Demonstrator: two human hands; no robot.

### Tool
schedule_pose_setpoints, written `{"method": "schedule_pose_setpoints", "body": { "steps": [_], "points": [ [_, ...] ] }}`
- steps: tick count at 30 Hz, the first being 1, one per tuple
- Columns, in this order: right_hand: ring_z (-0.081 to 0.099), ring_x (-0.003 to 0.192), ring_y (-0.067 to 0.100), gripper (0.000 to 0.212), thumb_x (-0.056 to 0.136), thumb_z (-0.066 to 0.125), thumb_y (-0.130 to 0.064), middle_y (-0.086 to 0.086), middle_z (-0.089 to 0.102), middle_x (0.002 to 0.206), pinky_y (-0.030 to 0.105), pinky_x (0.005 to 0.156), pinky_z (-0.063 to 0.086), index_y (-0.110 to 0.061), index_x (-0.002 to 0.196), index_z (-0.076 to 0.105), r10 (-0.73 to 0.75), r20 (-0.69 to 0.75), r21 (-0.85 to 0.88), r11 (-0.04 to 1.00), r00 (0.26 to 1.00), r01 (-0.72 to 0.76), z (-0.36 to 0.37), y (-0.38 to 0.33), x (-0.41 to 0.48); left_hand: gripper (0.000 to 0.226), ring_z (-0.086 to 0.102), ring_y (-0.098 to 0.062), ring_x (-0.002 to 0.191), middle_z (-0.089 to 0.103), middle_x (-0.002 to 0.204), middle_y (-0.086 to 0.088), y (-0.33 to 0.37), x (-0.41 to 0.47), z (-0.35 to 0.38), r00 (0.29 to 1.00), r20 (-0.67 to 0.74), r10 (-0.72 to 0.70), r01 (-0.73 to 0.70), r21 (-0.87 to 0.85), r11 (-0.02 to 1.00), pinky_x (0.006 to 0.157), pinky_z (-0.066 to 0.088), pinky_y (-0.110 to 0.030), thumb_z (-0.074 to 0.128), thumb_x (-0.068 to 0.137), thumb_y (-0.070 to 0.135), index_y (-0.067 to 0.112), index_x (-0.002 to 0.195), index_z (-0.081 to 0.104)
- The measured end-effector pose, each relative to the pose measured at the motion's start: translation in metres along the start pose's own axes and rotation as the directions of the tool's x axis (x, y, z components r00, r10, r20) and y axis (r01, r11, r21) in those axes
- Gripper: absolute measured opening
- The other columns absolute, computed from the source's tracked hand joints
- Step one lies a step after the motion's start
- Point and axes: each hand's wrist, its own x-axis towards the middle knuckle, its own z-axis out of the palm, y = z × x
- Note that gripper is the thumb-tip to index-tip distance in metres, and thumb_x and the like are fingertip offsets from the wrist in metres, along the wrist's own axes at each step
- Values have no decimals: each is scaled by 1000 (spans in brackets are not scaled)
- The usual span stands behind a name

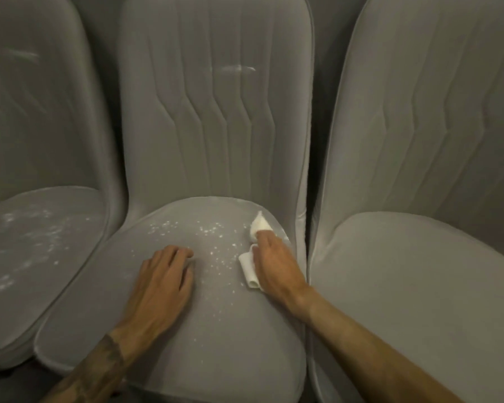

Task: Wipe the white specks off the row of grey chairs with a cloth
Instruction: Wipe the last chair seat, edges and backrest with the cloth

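Three grey padded chairs stand side by side. The middle chair seat (186,330) carries several white specks (213,242) across its rear half. My right hand (274,263) presses a white cloth (249,267) flat on the seat's rear right part; cloth ends stick out above and left of the hand. My left hand (163,280) rests on the seat left of the specks, fingers loosely curled, holding nothing. The left chair seat (26,257) also shows several white smudges. No specks show on the right chair seat (413,286).
Tall quilted backrests (216,112) rise behind each seat, the middle and left ones with a faint white streak. Narrow dark gaps (307,222) separate the chairs. The seats' front edges drop to a dark floor at the bottom left.
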Motion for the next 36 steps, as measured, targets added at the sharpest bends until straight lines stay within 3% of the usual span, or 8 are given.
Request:
{"method": "schedule_pose_setpoints", "body": {
  "steps": [5, 9, 12, 15, 18, 26, 32, 36],
  "points": [
    [54, 110, 34, 27, 104, 35, -14, 16, 56, 122, 36, 96, 37, -1, 120, 52, 320, -75, 16, 947, 944, -320, 14, -8, 40, 34, 60, -32, 99, 63, 110, -6, -64, 10, -12, 1000, -20, 3, -2, 45, 999, 88, 46, -47, 42, 97, 31, 13, 114, 65],
    [49, 123, 29, 38, 104, 39, -21, 11, 49, 140, 32, 104, 34, -7, 139, 42, 169, 84, 5, 985, 982, -170, 28, -25, 28, 44, 59, -30, 104, 62, 118, -3, -125, 31, -21, 996, 66, 62, -69, 102, 992, 91, 45, -46, 34, 98, 44, 18, 114, 65],
    [54, 99, 12, 30, 105, 36, -39, -9, 55, 117, 24, 91, 34, -21, 126, 48, 160, 59, 74, 984, 985, -164, 17, -25, 18, 64, 54, -26, 124, 58, 138, 0, -159, 49, -23, 982, 161, 97, -115, 106, 988, 103, 41, -45, 23, 96, 60, 22, 130, 63],
    [57, 104, 29, 30, 106, 35, -21, 15, 59, 120, 29, 84, 34, -4, 126, 49, 316, -5, -58, 947, 949, -316, 13, -28, 39, 75, 45, -23, 140, 51, 152, 2, -184, 63, -21, 974, 190, 125, -142, 80, 987, 116, 32, -44, 18, 95, 67, 26, 143, 58],
    [53, 116, 37, 32, 105, 35, -15, 23, 55, 129, 36, 96, 35, 3, 129, 46, 437, -104, -59, 894, 893, -444, 30, -54, 51, 71, 43, -22, 142, 51, 153, 5, -205, 65, -15, 974, 142, 177, -189, 73, 979, 118, 27, -44, 18, 97, 66, 30, 145, 57],
    [51, 119, 34, 34, 106, 37, -22, 16, 52, 136, 37, 98, 34, -6, 135, 44, 337, 31, -158, 931, 941, -329, 40, -103, 20, 62, 41, -25, 142, 48, 152, 6, -214, 60, -4, 972, 113, 207, -207, -13, 978, 119, 25, -60, 17, 102, 59, 30, 145, 52],
    [52, 114, 38, 34, 104, 38, -14, 24, 53, 129, 38, 97, 36, 3, 132, 46, 594, -168, -227, 754, 787, -617, 12, -73, 10, 47, 44, -25, 137, 49, 143, 5, -217, 63, 1, 968, 101, 230, -226, -45, 973, 115, 27, -66, 27, 104, 51, 30, 137, 53],
    [52, 110, 37, 29, 104, 37, -16, 22, 54, 125, 38, 97, 37, 3, 123, 49, 461, -126, -182, 860, 878, -477, 52, -102, 46, 41, 46, -26, 134, 49, 140, 4, -219, 65, 7, 968, 61, 242, -242, -12, 970, 112, 29, -67, 31, 104, 46, 29, 134, 52]
  ]
}}
